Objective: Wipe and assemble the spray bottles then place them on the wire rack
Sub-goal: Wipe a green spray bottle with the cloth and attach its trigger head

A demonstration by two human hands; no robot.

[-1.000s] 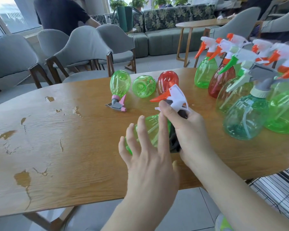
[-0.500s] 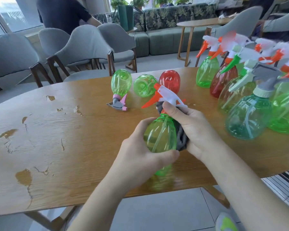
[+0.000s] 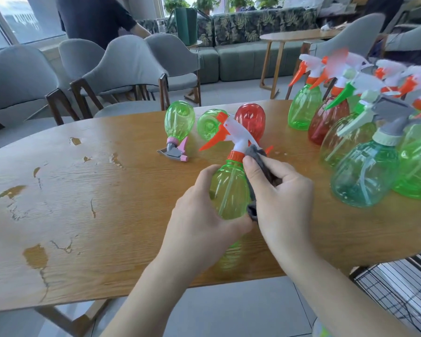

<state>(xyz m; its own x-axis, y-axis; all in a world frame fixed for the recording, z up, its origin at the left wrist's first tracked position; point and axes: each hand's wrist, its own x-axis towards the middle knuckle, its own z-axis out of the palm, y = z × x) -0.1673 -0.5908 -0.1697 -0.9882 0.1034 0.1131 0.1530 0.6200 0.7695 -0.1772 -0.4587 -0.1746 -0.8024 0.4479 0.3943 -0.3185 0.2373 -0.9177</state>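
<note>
My left hand (image 3: 199, 220) grips a green spray bottle (image 3: 229, 190) by its lower body, tilted with its white and orange trigger head (image 3: 229, 132) pointing away. My right hand (image 3: 282, 198) holds a grey cloth (image 3: 260, 161) pressed against the bottle's right side and neck. On the wooden table (image 3: 83, 203) behind lie a green bottle with a pink and grey head (image 3: 178, 127), a headless green bottle (image 3: 209, 125) and a red bottle (image 3: 250, 120). Several assembled bottles (image 3: 365, 171) stand at the right. The black wire rack (image 3: 399, 288) shows below the table's right edge.
Grey chairs (image 3: 122, 69) line the table's far side, and a person in dark clothes (image 3: 95, 18) stands behind them. A second wooden table (image 3: 289, 40) and a patterned sofa (image 3: 253, 23) are further back. The table's veneer is chipped on the left.
My left hand has closed round the green bottle and lifted it upright off the table. My right hand moved from the trigger head down to the bottle's side with the cloth.
</note>
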